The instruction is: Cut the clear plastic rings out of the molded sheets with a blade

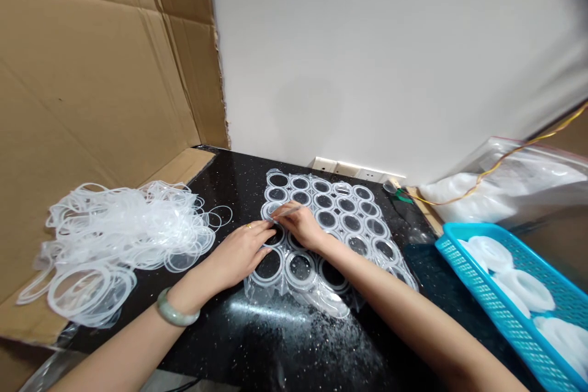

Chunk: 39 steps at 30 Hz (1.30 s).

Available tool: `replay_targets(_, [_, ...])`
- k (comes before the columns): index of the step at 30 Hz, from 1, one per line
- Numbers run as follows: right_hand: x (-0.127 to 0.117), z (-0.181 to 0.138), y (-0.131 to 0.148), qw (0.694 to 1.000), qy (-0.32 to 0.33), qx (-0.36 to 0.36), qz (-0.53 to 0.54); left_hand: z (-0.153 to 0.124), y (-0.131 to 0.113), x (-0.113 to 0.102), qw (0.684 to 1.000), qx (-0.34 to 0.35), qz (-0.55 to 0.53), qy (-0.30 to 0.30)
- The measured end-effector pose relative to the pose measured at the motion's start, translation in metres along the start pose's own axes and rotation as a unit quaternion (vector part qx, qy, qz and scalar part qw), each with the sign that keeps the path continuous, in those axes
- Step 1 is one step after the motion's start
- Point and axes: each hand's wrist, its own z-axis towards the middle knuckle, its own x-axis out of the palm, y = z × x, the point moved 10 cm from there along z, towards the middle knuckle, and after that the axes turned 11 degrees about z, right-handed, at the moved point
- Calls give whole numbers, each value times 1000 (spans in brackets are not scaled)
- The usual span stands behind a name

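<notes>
Here you are, both arms reaching in from the bottom of the frame, working over a sheet of translucent rings (338, 219) that lies just right of centre on the speckled black worktop (229, 343). Your right hand (301, 223) is bent in at the sheet's left side, finger and thumb together, pinching a bit of the clear material. Right beside it your left hand (245, 254) lies palm down, fingers stretched onto the sheet's left edge; whether they grip it, I can't tell. A pale green bangle (177, 312) circles that wrist, and a gold band (248, 226) sits on a finger. Over at the left of the frame there's a tangled heap of loose clear rings (147, 220), partly on cardboard (92, 73) that also rises to the upper left. At the lower right, a blue basket (487, 303) carries thick whitish rings (528, 288), with a clear plastic bag (537, 171) just behind. Yellow and red wires (520, 147) run across the bag, and white sockets (351, 169) line the foot of the pale wall (367, 61) beyond your sheet.
</notes>
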Motion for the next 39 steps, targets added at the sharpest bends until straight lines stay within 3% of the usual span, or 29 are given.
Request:
replay_targets(3, [11, -3, 17, 990, 45, -75, -110, 1, 0, 0, 1000, 1, -6, 5])
replay_targets(6, [19, -4, 17, 981, 71, -90, -160, 1, -1, 1, 1000, 1, -11, 12])
replay_targets(11, [-2, 0, -12, 999, -25, 22, -26, -1, 2, 1, 1000, -5, -10, 8])
replay_targets(16, [-6, -2, -31, 990, -51, 100, 81, -3, 3, 3, 1000, 0, -11, 1])
replay_targets(19, [-6, -2, -29, 989, -55, 104, 86, -3, 3, 2, 1000, 0, -13, -8])
replay_targets(25, [-4, -1, -9, 997, -40, 28, 55, -3, 3, 1, 1000, -3, -5, -1])
replay_targets(31, [-5, -5, -20, 990, -58, 85, 93, -3, 3, 1, 1000, -2, -16, -2])
replay_targets(39, [-4, -2, -13, 996, -41, 55, 59, -4, 2, 0, 1000, 8, -12, -13])
